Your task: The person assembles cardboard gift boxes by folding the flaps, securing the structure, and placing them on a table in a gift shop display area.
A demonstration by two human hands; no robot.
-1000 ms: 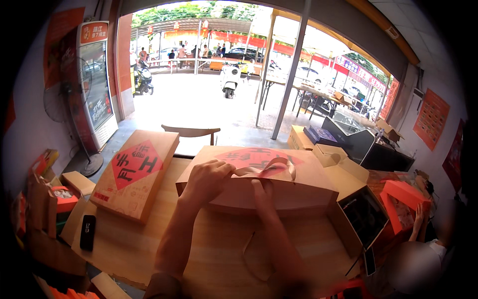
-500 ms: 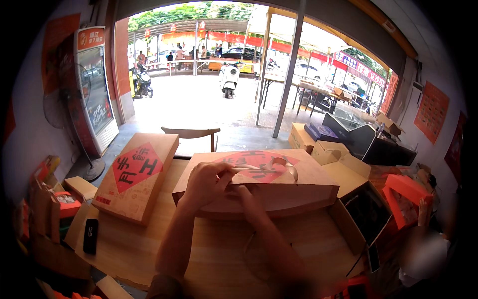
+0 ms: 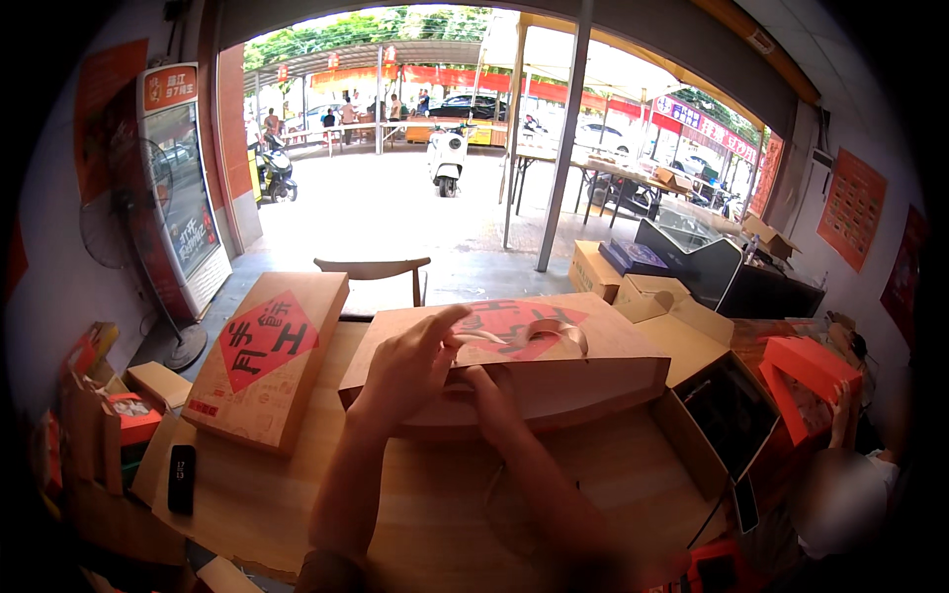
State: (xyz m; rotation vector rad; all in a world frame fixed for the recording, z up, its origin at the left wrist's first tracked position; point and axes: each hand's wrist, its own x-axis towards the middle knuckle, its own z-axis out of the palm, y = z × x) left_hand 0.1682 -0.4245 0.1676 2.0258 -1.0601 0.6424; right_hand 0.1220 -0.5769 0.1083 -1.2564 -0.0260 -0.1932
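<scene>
A brown paper gift bag [image 3: 633, 346] with a red diamond print lies on its side on the wooden table [image 3: 415, 494], its mouth toward me. From its upper edge a pale ribbon handle [image 3: 561, 328] loops over the printed face. My left hand [image 3: 403, 374] is above the bag's near edge, the ribbon pinched between thumb and fingers. Just below that edge, at the mouth, my right hand [image 3: 491, 400] has its fingers curled close together; what they grip is hidden. A second brown package [image 3: 262, 356] with the same print lies flat to the left.
A black phone [image 3: 182, 479] lies at the table's left. On the right stand an open cardboard box [image 3: 707, 415] and an orange box [image 3: 806, 371] with another person's hand [image 3: 842, 410] on it. A wooden chair [image 3: 376, 267] stands beyond the table.
My left hand has lifted slightly, its index finger rising along the ribbon. My right hand has shifted a little at the bag's edge. The view has tilted slightly; the bag stays in place.
</scene>
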